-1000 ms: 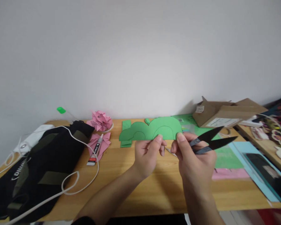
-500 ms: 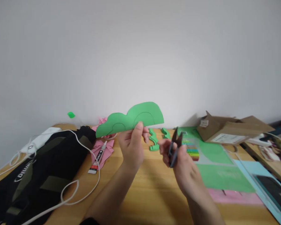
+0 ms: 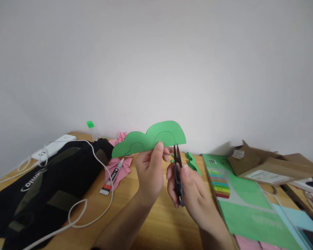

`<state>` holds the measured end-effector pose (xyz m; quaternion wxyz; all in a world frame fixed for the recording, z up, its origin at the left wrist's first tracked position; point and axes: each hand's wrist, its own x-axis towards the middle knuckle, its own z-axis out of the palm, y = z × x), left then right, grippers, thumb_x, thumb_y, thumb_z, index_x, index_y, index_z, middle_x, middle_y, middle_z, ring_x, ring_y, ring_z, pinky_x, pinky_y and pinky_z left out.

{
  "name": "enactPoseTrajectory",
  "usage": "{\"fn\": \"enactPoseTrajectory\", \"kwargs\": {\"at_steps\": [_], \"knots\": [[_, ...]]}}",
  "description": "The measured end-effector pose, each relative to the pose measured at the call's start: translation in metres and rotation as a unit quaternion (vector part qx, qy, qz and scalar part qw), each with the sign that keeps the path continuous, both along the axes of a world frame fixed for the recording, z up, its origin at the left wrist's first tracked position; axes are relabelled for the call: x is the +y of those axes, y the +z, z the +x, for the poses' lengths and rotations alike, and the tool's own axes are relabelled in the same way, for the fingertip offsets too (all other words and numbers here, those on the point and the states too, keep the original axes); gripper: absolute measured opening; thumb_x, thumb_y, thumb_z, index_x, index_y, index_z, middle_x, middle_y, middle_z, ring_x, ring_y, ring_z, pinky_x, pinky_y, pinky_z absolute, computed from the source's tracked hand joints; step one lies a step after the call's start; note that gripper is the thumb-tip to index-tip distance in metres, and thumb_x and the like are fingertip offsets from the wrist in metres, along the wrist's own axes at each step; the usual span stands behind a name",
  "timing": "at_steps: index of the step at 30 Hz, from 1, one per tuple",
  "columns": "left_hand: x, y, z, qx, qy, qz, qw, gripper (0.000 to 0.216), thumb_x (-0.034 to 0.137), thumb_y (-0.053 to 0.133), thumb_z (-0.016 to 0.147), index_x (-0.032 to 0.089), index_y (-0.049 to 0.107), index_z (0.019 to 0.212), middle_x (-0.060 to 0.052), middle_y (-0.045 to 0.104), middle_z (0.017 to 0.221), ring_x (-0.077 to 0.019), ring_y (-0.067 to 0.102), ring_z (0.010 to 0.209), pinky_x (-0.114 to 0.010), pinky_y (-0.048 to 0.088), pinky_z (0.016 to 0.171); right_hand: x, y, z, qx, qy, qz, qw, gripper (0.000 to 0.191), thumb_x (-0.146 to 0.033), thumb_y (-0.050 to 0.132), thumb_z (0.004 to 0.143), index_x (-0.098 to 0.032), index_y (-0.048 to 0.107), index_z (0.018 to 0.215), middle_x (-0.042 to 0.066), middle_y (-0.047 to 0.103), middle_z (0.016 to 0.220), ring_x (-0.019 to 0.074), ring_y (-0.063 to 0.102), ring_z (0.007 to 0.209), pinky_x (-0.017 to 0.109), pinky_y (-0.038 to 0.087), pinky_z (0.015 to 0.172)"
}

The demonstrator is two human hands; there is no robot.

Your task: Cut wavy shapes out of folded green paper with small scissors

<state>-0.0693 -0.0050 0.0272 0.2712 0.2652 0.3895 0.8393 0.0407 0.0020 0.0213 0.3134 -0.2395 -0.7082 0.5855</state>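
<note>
My left hand (image 3: 151, 170) pinches the lower edge of a green paper cutout (image 3: 169, 127) with a wavy, two-humped top. Curved lines are drawn inside both humps. In my right hand (image 3: 191, 189) is a pair of dark thread snips (image 3: 179, 185), gripped around the handles with the blades pointing up. The blade tips meet the paper's lower edge near its right end, close to where the drawn curve ends. Whether the blades have cut into the paper cannot be made out. Behind my right hand lie green curled paper pieces (image 3: 192, 161).
On the left are a black bag (image 3: 75, 180), a white cable (image 3: 99, 159) and a glue tube (image 3: 112, 178) on pink paper (image 3: 125, 170). To the right lie a green paper pack (image 3: 250, 211) and an opened cardboard box (image 3: 268, 165). A green-capped bottle (image 3: 90, 124) stands behind the bag.
My right hand has brought the snips left to the paper's lower right edge, their blades now closer together. My left hand still holds the paper. The view has shifted slightly.
</note>
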Motion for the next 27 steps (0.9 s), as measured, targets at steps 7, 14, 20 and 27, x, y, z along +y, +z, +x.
{"fn": "enactPoseTrajectory", "kwargs": {"at_steps": [7,14,20,27], "knots": [[-0.003,0.001,0.014,0.054,-0.022,0.02,0.998,0.042,0.039,0.062,0.084,0.017,0.053,0.049,0.004,0.05,0.042,-0.0079,0.048,0.033,-0.02,0.038,0.034,-0.001,0.003,0.003,0.014,-0.075,0.029,0.997,0.055,-0.054,0.026,0.1,-0.02,0.049,0.064,-0.002,0.047,0.049,0.0104,0.041,0.045,0.025,0.032,0.045],[-0.005,0.003,0.019,0.137,0.012,0.039,0.99,0.044,0.029,0.059,0.088,0.018,0.052,0.046,0.004,0.051,0.039,-0.0078,0.052,0.037,-0.02,0.046,0.044,0.0,0.004,0.009,0.07,-0.062,-0.023,0.995,0.05,-0.052,0.028,0.101,-0.02,0.053,0.072,-0.004,0.044,0.045,0.0092,0.038,0.041,0.022,0.03,0.041],[-0.004,-0.003,0.019,0.137,0.017,0.048,0.989,0.042,0.03,0.06,0.088,0.018,0.054,0.048,0.004,0.057,0.046,-0.0087,0.057,0.044,-0.022,0.051,0.053,-0.001,0.003,0.011,0.096,-0.058,-0.056,0.992,0.046,-0.048,0.031,0.102,-0.019,0.057,0.077,-0.005,0.044,0.048,0.0079,0.037,0.042,0.021,0.028,0.041],[-0.004,-0.006,0.019,0.122,0.005,0.032,0.992,0.041,0.028,0.059,0.089,0.017,0.053,0.049,0.004,0.055,0.045,-0.0075,0.055,0.044,-0.02,0.049,0.051,0.0,0.002,0.012,0.09,-0.055,-0.059,0.993,0.046,-0.051,0.033,0.1,-0.019,0.056,0.077,-0.005,0.043,0.049,0.0076,0.036,0.042,0.021,0.027,0.041]]}}
